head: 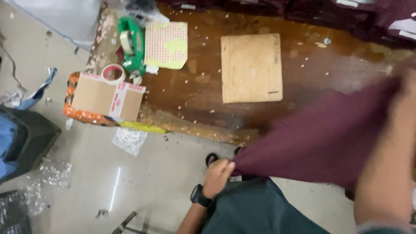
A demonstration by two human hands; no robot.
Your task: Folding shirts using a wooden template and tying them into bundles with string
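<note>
Maroon cloth (329,134) held stretched in the air between 2 hands, near right of the scene, just off the near edge of the wooden surface (203,91). Left hand (218,177), with a black watch on the wrist, pinching 1 lower corner of the cloth near the lap. Right hand (405,93) blurred at the far right edge, up by the cloth's upper corner; seemingly gripping it, yet finger positions impossible to tell.

Judging progress: cloth picked up and spread taut, not yet laid down; no fold visible in it. Cardboard board (251,68) lying flat and bare in the middle of the surface, well apart from the cloth. More maroon garments (338,11) stacked along the far edge, apparently folded already.

On the far left part of the surface: green tape dispenser (132,43) beside a sheet of small red-and-yellow stickers (167,45). At the left corner, a small cardboard box (106,97) with a roll of tape (113,73) just behind it. Scraps of clear plastic wrap (129,139) on the tiled floor below, near left.
</note>
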